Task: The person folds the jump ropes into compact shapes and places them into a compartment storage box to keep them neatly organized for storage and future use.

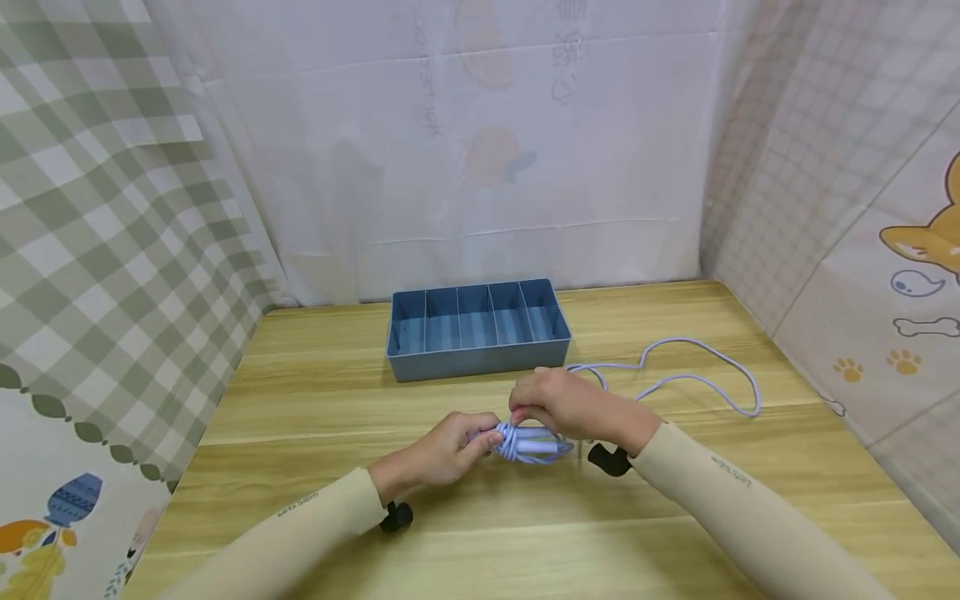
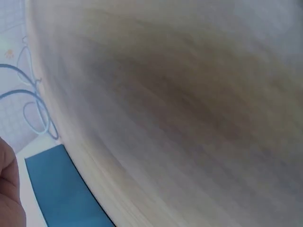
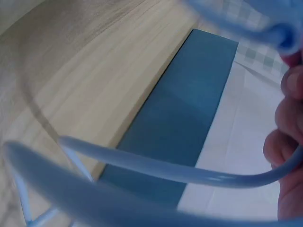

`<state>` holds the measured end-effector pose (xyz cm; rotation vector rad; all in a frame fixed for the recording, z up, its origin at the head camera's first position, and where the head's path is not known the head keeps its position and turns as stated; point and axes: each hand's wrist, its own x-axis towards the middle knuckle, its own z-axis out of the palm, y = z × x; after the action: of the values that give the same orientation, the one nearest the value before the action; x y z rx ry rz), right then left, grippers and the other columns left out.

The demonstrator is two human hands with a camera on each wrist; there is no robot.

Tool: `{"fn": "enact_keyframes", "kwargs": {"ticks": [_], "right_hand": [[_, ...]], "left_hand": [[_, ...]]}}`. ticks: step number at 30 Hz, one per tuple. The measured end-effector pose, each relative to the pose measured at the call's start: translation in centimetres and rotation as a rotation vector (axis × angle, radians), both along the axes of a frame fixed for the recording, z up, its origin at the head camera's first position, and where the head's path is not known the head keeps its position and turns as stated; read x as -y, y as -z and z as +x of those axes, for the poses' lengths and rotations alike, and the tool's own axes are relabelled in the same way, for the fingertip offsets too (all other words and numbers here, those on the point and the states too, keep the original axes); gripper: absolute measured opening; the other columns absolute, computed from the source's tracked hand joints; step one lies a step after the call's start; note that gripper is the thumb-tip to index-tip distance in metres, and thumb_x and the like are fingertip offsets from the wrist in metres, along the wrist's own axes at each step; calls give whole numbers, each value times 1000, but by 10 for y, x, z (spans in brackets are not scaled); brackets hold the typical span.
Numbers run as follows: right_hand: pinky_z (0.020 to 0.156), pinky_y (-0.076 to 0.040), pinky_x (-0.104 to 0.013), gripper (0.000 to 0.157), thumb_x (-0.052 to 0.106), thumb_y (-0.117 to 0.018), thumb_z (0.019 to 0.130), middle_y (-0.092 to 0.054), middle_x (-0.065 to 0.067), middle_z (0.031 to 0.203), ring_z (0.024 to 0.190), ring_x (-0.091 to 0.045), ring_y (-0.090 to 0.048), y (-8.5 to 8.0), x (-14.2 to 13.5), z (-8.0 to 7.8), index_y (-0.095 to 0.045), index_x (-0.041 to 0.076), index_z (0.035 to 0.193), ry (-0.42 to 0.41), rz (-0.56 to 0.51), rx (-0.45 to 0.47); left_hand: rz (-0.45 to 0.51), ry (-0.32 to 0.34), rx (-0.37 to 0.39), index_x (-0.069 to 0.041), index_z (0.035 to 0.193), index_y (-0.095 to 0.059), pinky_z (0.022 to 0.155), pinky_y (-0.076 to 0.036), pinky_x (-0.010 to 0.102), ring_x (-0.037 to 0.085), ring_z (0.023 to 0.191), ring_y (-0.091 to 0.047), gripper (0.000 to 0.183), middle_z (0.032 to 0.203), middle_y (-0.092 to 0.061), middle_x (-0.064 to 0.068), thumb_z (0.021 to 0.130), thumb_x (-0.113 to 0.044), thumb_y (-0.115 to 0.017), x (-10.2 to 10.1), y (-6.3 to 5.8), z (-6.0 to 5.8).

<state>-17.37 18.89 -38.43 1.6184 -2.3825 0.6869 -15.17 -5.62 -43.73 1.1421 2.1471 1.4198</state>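
Note:
A lavender jump rope (image 1: 508, 442) is bundled in the head view, its cord wound in several turns round two pale handles (image 1: 538, 447). My left hand (image 1: 450, 450) grips the left end of this bundle, thumb on the near side. Just above the windings, my right hand (image 1: 558, 404) pinches the cord with curled fingers. In the right wrist view, a stretch of cord (image 3: 165, 169) runs in to the curled fingers (image 3: 286, 120). The left wrist view catches only part of the left hand (image 2: 8, 189) at its edge; the bundle is hidden there.
Behind the hands stands a blue-grey tray (image 1: 480, 360) with several compartments. A long loose loop of cord (image 1: 678, 339) trails over the wooden table (image 1: 315, 375) to the right. Patterned cloth (image 1: 480, 192) hangs round the back and sides.

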Motion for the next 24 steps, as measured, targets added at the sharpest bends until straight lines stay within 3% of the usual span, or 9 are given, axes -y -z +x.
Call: {"fn": "enact_keyframes", "kwargs": {"ticks": [5, 9, 13, 17, 24], "right_hand": [[70, -52, -20, 7, 7, -72, 95, -67, 8, 86, 78, -4, -60, 7, -3, -11, -71, 13, 91, -69, -84, 155], [68, -53, -22, 11, 1, -69, 95, -70, 4, 91, 78, -6, -62, 16, -10, -19, -74, 11, 97, -39, -141, 236], [67, -54, -25, 15, -2, -68, 96, -72, 2, 90, 77, -8, -63, 26, -12, -18, -76, 10, 98, 10, -201, 293], [68, -56, -25, 17, -4, -68, 96, -73, 2, 90, 79, -9, -66, 29, -7, -13, -77, 10, 98, 36, -250, 308], [69, -56, -26, 17, -3, -67, 95, -72, 1, 91, 80, -9, -65, 29, -6, -13, -76, 8, 102, 51, -246, 269]], "left_hand": [[118, 51, 56, -6, 96, -64, 61, -39, 20, 4, 65, -44, 22, 75, -49, -3, 110, -14, -48, 0, 3, 3], [229, 64, 149, -1, 99, -62, 52, -35, 20, 5, 58, -41, 24, 71, -47, 2, 111, -11, -44, 0, 0, 4], [276, 59, 240, 3, 99, -58, 51, -33, 20, 7, 57, -39, 29, 72, -47, 2, 112, -16, -40, -3, -3, 5], [296, 24, 323, 5, 98, -56, 52, -33, 21, 8, 60, -39, 40, 73, -46, 2, 112, -29, -39, -4, -3, 5], [258, -80, 307, 1, 94, -62, 47, -34, 23, 10, 54, -41, 30, 67, -48, 2, 106, -27, -60, -7, -7, 3]]}}
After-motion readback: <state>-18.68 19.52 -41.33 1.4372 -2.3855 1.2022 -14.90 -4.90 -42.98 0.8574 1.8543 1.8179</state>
